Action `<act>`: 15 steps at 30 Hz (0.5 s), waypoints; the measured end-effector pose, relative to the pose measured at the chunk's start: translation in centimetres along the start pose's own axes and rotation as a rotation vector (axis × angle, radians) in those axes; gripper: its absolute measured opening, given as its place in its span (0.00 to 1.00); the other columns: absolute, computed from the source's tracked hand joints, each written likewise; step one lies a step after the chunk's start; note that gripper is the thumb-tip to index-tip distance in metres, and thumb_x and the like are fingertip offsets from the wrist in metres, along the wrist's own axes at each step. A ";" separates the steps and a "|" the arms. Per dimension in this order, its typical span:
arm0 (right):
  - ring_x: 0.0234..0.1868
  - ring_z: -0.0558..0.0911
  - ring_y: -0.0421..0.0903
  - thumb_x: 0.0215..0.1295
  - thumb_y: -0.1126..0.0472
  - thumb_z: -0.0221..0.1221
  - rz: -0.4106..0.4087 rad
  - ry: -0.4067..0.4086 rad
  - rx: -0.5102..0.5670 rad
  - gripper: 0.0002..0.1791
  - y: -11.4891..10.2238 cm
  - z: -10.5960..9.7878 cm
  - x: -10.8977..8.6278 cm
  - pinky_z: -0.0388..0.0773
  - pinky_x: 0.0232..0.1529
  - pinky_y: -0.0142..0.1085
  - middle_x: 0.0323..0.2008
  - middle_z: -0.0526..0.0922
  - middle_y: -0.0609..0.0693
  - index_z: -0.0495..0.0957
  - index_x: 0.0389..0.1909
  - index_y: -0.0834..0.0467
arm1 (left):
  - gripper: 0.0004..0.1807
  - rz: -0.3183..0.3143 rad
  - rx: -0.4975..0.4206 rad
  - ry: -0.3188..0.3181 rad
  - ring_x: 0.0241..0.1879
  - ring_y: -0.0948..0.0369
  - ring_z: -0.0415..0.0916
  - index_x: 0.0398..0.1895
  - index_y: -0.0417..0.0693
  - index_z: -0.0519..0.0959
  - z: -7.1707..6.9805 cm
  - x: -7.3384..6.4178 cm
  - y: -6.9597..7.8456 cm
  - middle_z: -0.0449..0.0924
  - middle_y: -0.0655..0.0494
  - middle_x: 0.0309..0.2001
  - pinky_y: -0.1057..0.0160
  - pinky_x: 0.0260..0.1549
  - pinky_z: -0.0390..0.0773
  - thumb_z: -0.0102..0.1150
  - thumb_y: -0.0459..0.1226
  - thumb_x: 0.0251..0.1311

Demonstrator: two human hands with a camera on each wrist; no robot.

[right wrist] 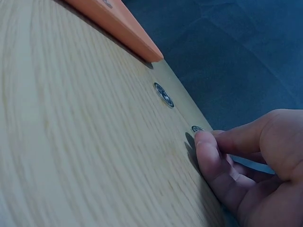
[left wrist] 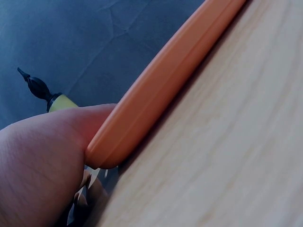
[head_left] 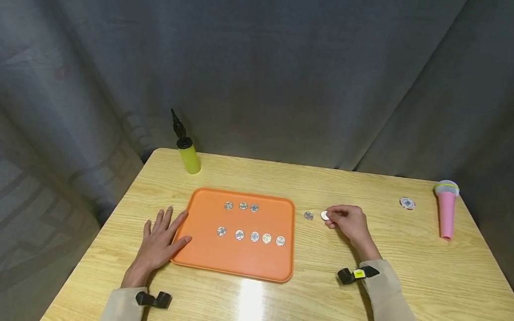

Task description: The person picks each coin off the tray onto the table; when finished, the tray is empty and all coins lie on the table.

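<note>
Between thumb and fingertips, my right hand (head_left: 350, 224) pinches a silver coin (head_left: 324, 215), its edge poking out close over the tabletop in the right wrist view. A second coin (head_left: 309, 216) lies flat on the wood, between that hand and the orange tray (head_left: 201, 248). Two rough rows of silver coins sit in the tray: three in the far row, including a coin (head_left: 243, 206), and several in the near row, including a coin (head_left: 240, 235). My left hand (head_left: 157, 245) rests with spread fingers at the tray's left edge, thumb over the rim.
A yellow-green hand pump (head_left: 189, 157) with a black nozzle stands at the table's back left. Toward the right side lie a red-and-white poker chip (head_left: 407, 203) and a pink toy microphone (head_left: 446, 211). Grey curtains (head_left: 263, 71) hang behind the wooden table (head_left: 309, 308).
</note>
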State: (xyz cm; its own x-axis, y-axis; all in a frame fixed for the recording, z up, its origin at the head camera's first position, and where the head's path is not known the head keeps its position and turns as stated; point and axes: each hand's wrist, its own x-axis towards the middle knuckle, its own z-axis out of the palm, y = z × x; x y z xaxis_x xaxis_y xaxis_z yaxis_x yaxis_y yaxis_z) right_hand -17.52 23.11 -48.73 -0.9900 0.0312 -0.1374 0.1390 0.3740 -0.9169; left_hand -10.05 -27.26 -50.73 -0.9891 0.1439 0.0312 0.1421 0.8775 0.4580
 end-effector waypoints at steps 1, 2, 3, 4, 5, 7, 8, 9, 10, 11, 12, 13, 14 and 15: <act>0.25 0.84 0.32 0.69 0.70 0.58 -0.002 0.001 -0.013 0.13 0.0 0.0 0.0 0.84 0.30 0.27 0.37 0.88 0.66 0.80 0.49 0.76 | 0.40 0.000 0.000 0.001 0.79 0.32 0.36 0.79 0.55 0.58 0.0 0.0 0.0 0.44 0.33 0.80 0.25 0.69 0.34 0.57 0.55 0.66; 0.25 0.84 0.33 0.69 0.70 0.58 -0.005 0.003 -0.026 0.13 0.0 -0.1 0.0 0.83 0.30 0.27 0.36 0.88 0.66 0.80 0.49 0.75 | 0.40 0.002 -0.001 0.003 0.79 0.32 0.36 0.79 0.55 0.59 0.0 0.0 0.0 0.44 0.33 0.80 0.25 0.69 0.34 0.57 0.55 0.66; 0.25 0.84 0.33 0.69 0.70 0.58 -0.010 0.005 -0.043 0.13 0.1 -0.1 -0.1 0.83 0.30 0.27 0.36 0.88 0.66 0.81 0.49 0.75 | 0.40 0.002 0.000 0.004 0.79 0.32 0.36 0.79 0.55 0.59 -0.1 0.0 0.0 0.44 0.33 0.80 0.25 0.69 0.34 0.57 0.55 0.66; 0.25 0.83 0.33 0.69 0.70 0.58 -0.016 0.007 -0.062 0.13 0.1 -0.1 -0.1 0.83 0.29 0.27 0.36 0.88 0.66 0.81 0.48 0.75 | 0.40 0.003 0.001 0.005 0.79 0.32 0.36 0.79 0.55 0.59 0.0 0.0 0.0 0.44 0.33 0.80 0.25 0.69 0.34 0.57 0.55 0.66; 0.25 0.83 0.33 0.69 0.70 0.58 -0.022 0.010 -0.081 0.12 0.0 -0.1 -0.1 0.83 0.29 0.27 0.36 0.88 0.66 0.82 0.48 0.74 | 0.40 0.005 0.001 0.007 0.79 0.31 0.37 0.79 0.55 0.59 0.0 0.0 0.0 0.44 0.32 0.80 0.25 0.69 0.34 0.57 0.55 0.66; 0.24 0.83 0.33 0.69 0.70 0.58 -0.036 0.017 -0.121 0.11 0.0 -0.1 -0.1 0.82 0.27 0.27 0.35 0.88 0.66 0.82 0.46 0.74 | 0.40 0.005 0.001 0.008 0.79 0.32 0.37 0.79 0.55 0.59 0.0 0.0 0.0 0.45 0.32 0.80 0.25 0.69 0.34 0.57 0.55 0.66; 0.24 0.82 0.34 0.69 0.71 0.58 -0.047 0.019 -0.141 0.11 0.0 -0.1 -0.1 0.82 0.27 0.27 0.34 0.88 0.66 0.83 0.45 0.74 | 0.40 0.006 0.001 0.010 0.79 0.31 0.37 0.79 0.55 0.59 0.0 0.0 0.0 0.45 0.32 0.79 0.25 0.69 0.34 0.57 0.55 0.66; 0.24 0.82 0.34 0.68 0.71 0.58 -0.058 0.022 -0.166 0.11 -0.1 -0.1 -0.1 0.81 0.26 0.27 0.34 0.88 0.66 0.83 0.45 0.74 | 0.40 0.006 0.002 0.010 0.79 0.32 0.37 0.79 0.55 0.59 0.0 0.0 0.0 0.45 0.32 0.80 0.25 0.69 0.34 0.57 0.55 0.66; 0.24 0.82 0.34 0.68 0.71 0.58 -0.068 0.025 -0.187 0.10 -0.1 -0.1 -0.1 0.81 0.26 0.27 0.33 0.88 0.65 0.83 0.44 0.73 | 0.40 0.007 0.002 0.011 0.79 0.31 0.37 0.79 0.56 0.59 0.0 0.0 0.0 0.45 0.32 0.79 0.25 0.69 0.35 0.57 0.55 0.66; 0.24 0.82 0.35 0.67 0.71 0.58 -0.077 0.029 -0.208 0.10 -0.2 -0.1 -0.1 0.81 0.25 0.26 0.32 0.88 0.65 0.84 0.43 0.73 | 0.40 0.008 0.003 0.012 0.79 0.31 0.37 0.79 0.56 0.58 0.0 0.0 0.0 0.45 0.32 0.79 0.25 0.69 0.35 0.57 0.55 0.66; 0.24 0.82 0.35 0.67 0.71 0.59 -0.087 0.032 -0.231 0.10 -0.2 -0.1 -0.1 0.81 0.25 0.26 0.32 0.88 0.64 0.84 0.42 0.73 | 0.40 0.007 0.002 0.013 0.79 0.32 0.37 0.79 0.56 0.58 0.0 0.0 0.0 0.45 0.33 0.80 0.25 0.69 0.34 0.57 0.55 0.66; 0.24 0.82 0.35 0.67 0.71 0.59 -0.094 0.035 -0.252 0.09 -0.2 -0.1 -0.1 0.80 0.24 0.26 0.31 0.88 0.64 0.84 0.42 0.73 | 0.40 0.010 0.002 0.016 0.79 0.31 0.37 0.79 0.56 0.58 0.0 0.0 0.0 0.45 0.32 0.79 0.25 0.68 0.35 0.57 0.55 0.66; 0.24 0.82 0.36 0.66 0.71 0.59 -0.100 0.036 -0.269 0.09 -0.3 -0.1 -0.1 0.80 0.24 0.26 0.30 0.88 0.64 0.84 0.41 0.72 | 0.40 0.012 0.003 0.017 0.78 0.31 0.37 0.79 0.56 0.58 0.0 0.0 0.0 0.45 0.32 0.79 0.25 0.68 0.35 0.57 0.55 0.66; 0.24 0.82 0.36 0.66 0.70 0.59 -0.105 0.038 -0.286 0.09 -0.3 -0.1 -0.1 0.80 0.24 0.26 0.30 0.88 0.63 0.84 0.41 0.72 | 0.40 0.012 0.003 0.017 0.78 0.31 0.37 0.79 0.56 0.58 0.0 -0.1 0.0 0.45 0.32 0.79 0.25 0.68 0.35 0.57 0.55 0.66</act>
State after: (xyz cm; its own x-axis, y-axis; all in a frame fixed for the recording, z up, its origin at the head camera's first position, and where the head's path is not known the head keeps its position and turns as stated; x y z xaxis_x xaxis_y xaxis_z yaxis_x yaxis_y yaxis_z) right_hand -17.46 23.06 -48.42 -0.9995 0.0111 -0.0287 0.0294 0.6226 -0.7820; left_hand -10.00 -27.26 -50.71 -0.9878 0.1468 0.0522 0.1544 0.8770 0.4549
